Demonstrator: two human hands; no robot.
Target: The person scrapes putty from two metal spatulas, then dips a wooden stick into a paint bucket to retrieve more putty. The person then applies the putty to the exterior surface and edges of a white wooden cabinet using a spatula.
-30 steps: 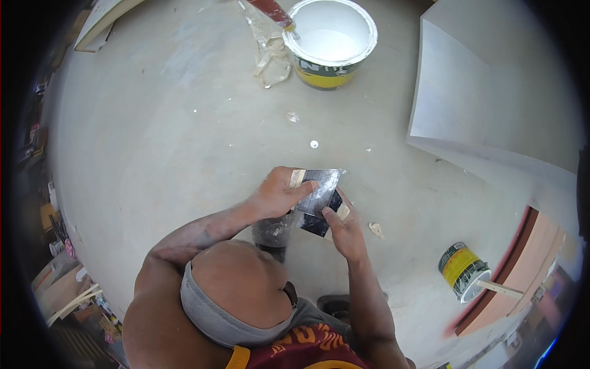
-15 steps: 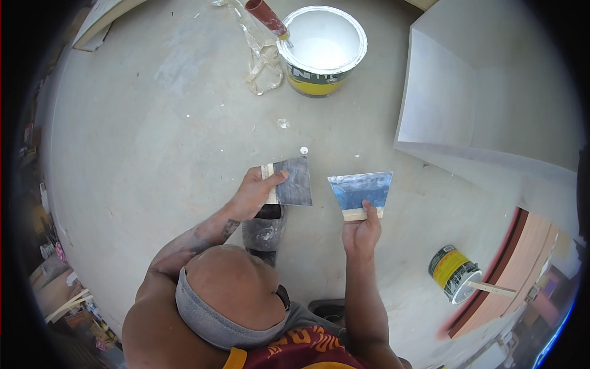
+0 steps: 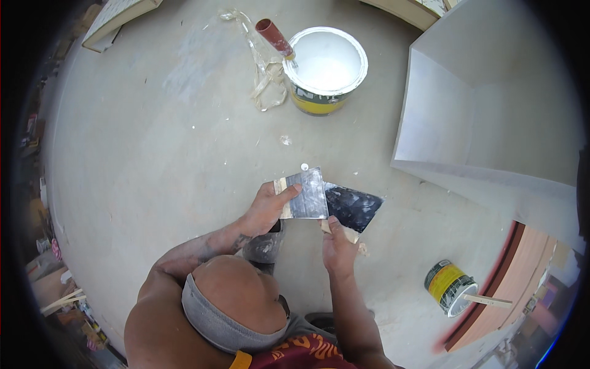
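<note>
My left hand (image 3: 265, 208) grips a wide putty knife (image 3: 309, 198) by its pale handle, thumb lying on the grey, smeared blade. In my right hand (image 3: 340, 251) is a second putty knife (image 3: 354, 208), its dark blade streaked with white and slanting up to the right. The two blades meet edge to edge, the left one seeming to lie slightly over the right. Both knives are held above the grey floor (image 3: 184, 184).
Ahead stands a large bucket (image 3: 321, 106) coated white inside, a red-brown handled tool (image 3: 275, 38) leaning at its rim. Clear plastic wrap (image 3: 270, 86) lies beside it. A pale box-like cabinet (image 3: 430, 111) is at right, nearer a small bucket (image 3: 447, 280) with a wooden stick (image 3: 491, 301).
My right hand has moved left and turned its knife, bringing that blade against the left one. My left hand has shifted slightly right. The whole view has tilted a little upward.
</note>
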